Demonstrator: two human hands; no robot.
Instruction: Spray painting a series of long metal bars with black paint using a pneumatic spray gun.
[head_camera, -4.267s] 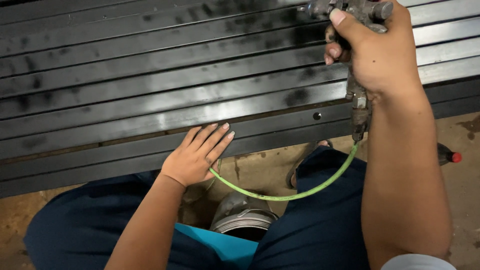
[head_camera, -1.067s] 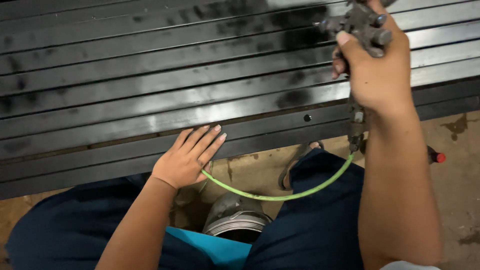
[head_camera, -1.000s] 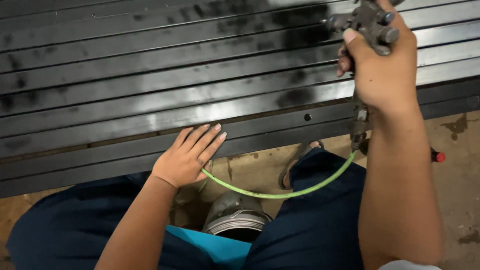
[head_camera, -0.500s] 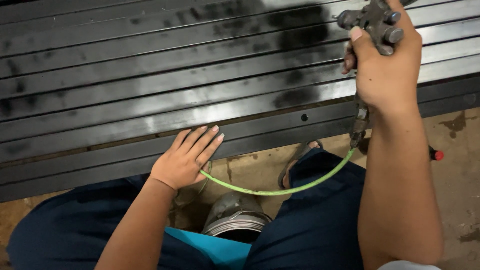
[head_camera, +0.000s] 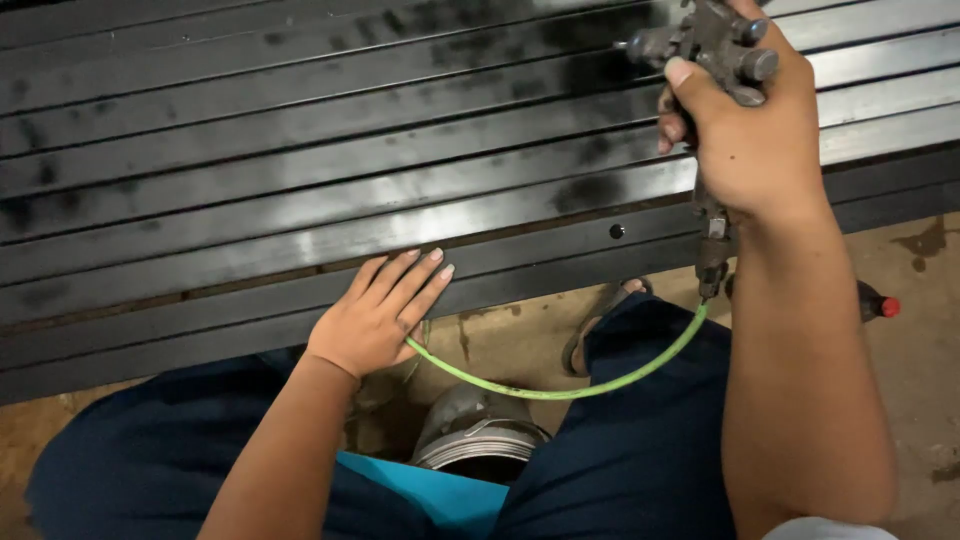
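Observation:
My right hand grips a grimy metal spray gun at the upper right, its nozzle pointing left over a row of long metal bars painted black. A thin green hose runs from the gun's base down and left across my lap. My left hand rests flat, fingers together, on the edge of the nearest bar, right beside the hose's end. The bars lie side by side across the whole view, with patchy darker spots of paint and a small hole in one.
I squat in dark blue trousers, a sandalled foot on the dusty concrete floor. A metal can sits between my knees. A dark bottle with a red cap lies on the floor at right.
My right hand with the spray gun has drifted slightly to the right and up along the bars. My left hand has stayed on the near bar.

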